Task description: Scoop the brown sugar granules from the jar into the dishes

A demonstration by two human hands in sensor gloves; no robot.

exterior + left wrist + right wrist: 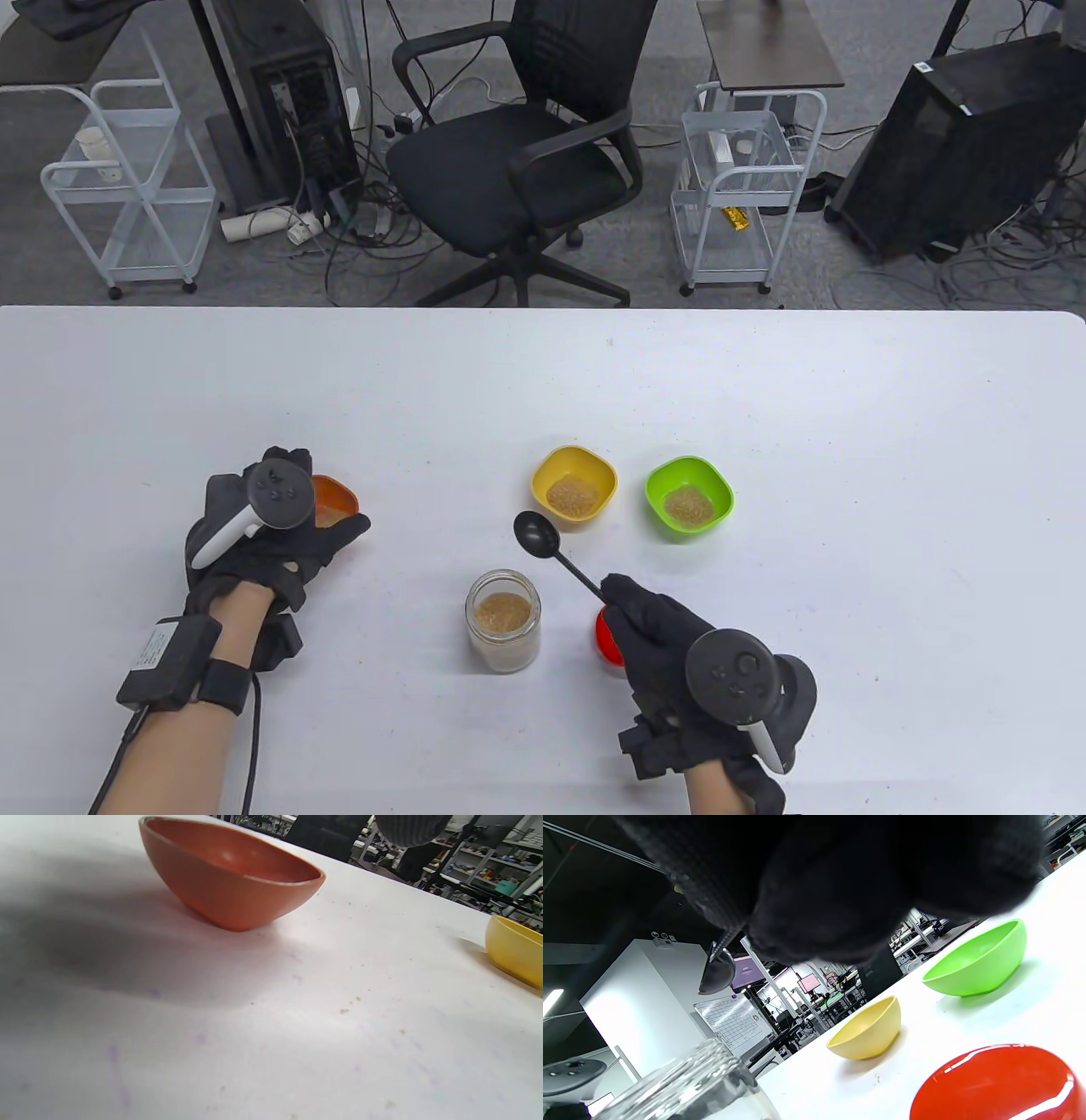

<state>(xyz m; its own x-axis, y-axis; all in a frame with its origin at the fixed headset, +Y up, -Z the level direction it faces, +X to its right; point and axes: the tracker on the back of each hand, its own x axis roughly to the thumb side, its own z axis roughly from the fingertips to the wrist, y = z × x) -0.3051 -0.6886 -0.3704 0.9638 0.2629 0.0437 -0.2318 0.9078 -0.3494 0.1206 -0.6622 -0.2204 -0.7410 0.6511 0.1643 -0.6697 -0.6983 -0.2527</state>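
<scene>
Your right hand [679,645] pinches the black spoon [551,548] above the open sugar jar [502,620]; your left hand's [271,531] fingers lie spread over the orange dish [338,501] on the tabletop [848,407].

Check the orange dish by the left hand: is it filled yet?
Cannot tell for sure. The left wrist view shows no sugar in the visible part of the orange dish; its bottom is hidden, and the left hand covers it from above.

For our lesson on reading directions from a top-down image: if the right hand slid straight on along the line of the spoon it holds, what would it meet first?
The right hand holds the black spoon pointing up-left. That line passes between the jar and yellow dish, then over bare table. The way looks free, though height is unclear.
</scene>
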